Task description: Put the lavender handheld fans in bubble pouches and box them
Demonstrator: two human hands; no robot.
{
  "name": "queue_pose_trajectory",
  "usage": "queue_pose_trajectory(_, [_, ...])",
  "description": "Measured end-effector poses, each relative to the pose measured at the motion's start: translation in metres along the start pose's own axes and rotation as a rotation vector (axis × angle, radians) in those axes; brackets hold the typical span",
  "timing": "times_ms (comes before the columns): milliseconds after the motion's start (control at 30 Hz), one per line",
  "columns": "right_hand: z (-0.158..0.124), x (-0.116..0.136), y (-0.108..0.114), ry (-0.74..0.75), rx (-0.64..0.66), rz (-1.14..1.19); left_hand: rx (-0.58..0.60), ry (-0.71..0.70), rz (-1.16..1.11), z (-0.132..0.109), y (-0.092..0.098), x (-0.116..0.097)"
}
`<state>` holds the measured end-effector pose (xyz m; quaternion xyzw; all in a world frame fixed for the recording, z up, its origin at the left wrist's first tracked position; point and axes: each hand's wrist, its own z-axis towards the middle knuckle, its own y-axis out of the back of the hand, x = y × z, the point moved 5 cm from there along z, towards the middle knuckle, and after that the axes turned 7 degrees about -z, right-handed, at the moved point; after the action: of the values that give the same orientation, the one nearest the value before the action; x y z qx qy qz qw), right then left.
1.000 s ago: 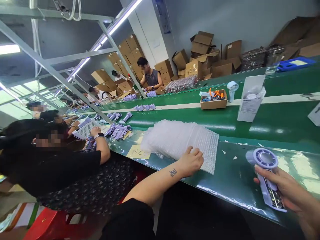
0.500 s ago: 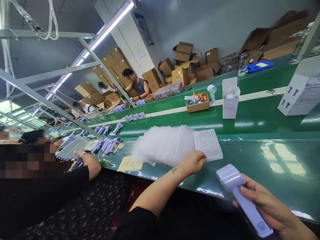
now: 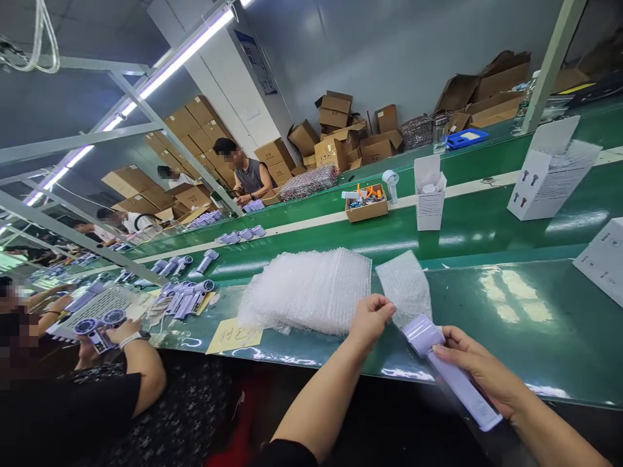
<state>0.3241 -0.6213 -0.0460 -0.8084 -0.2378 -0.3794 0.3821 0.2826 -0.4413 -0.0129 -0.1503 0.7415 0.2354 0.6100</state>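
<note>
My right hand (image 3: pixel 472 366) is wrapped round the handle of a lavender handheld fan (image 3: pixel 460 383), its round head pointing up and left. The fan's head overlaps the lower edge of a bubble wrap bag (image 3: pixel 403 279) in this view. With thumb and fingers pinched together, my left hand (image 3: pixel 372 319) grips the near left edge of that bag. Just left of it lies a thick, fanned stack of bubble wrap bags (image 3: pixel 306 288) on the green bench (image 3: pixel 496 344).
A yellow handwritten note (image 3: pixel 233 336) lies by the stack. Several lavender fans (image 3: pixel 187 298) rest farther left, beside a co-worker's hands (image 3: pixel 121 334). White boxes (image 3: pixel 431 207), a small parts carton (image 3: pixel 367 206) and a standing fan (image 3: pixel 390 185) are beyond the bench.
The bag has come away from the stack, tilted, in my left hand. My right hand has brought the fan left and up to the bag. The camera view has turned right.
</note>
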Motion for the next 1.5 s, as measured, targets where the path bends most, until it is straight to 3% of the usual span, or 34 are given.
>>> queue_pose_trajectory(133, [0.000, 0.004, -0.009, 0.068, 0.002, 0.043, 0.118, -0.606, 0.424, -0.023, -0.022, -0.033])
queue_pose_trajectory(233, [-0.004, 0.012, -0.009, 0.101, -0.079, 0.068, 0.067, -0.996, 0.594, -0.040, -0.024, -0.039])
queue_pose_trajectory(367, [-0.010, 0.016, -0.010, 0.093, -0.146, 0.046, -0.036, -1.195, 0.664, -0.053, -0.018, -0.039])
queue_pose_trajectory(533, [-0.013, 0.018, -0.020, 0.136, -0.135, 0.105, 0.058, -1.435, 0.812, -0.076, -0.026, -0.048])
queue_pose_trajectory(700, [-0.014, 0.017, -0.023, 0.170, -0.218, 0.130, 0.064, -1.414, 0.885, -0.064, -0.016, -0.036])
queue_pose_trajectory(833, [-0.013, 0.013, -0.026, 0.146, -0.223, 0.144, -0.155, -1.145, 0.899, -0.040, -0.005, -0.021])
queue_pose_trajectory(933, [-0.012, 0.013, -0.024, 0.131, -0.252, 0.133, -0.231, -0.948, 0.695, -0.034, -0.002, -0.019])
queue_pose_trajectory(1033, [-0.012, 0.012, -0.024, 0.094, -0.233, 0.042, -0.167, -0.741, 0.481, -0.026, -0.005, -0.022])
queue_pose_trajectory(1133, [-0.015, 0.011, -0.029, 0.094, -0.157, 0.001, -0.034, -0.361, 0.278, -0.007, -0.009, -0.018])
queue_pose_trajectory(1200, [-0.016, 0.008, -0.032, 0.085, -0.106, 0.000, 0.044, -0.211, 0.198, 0.001, -0.011, -0.018])
queue_pose_trajectory(1233, [-0.016, 0.007, -0.033, 0.071, -0.084, -0.004, 0.084, -0.213, 0.190, 0.003, -0.012, -0.022])
queue_pose_trajectory(1300, [-0.015, 0.006, -0.031, 0.040, -0.054, -0.015, 0.184, -0.349, 0.231, -0.001, -0.014, -0.034])
queue_pose_trajectory(1400, [-0.012, 0.009, -0.022, 0.022, -0.039, 0.012, 0.308, -0.703, 0.363, -0.020, -0.012, -0.052])
queue_pose_trajectory(1500, [-0.011, 0.016, -0.016, 0.073, -0.048, 0.038, 0.294, -1.002, 0.478, -0.038, -0.005, -0.059])
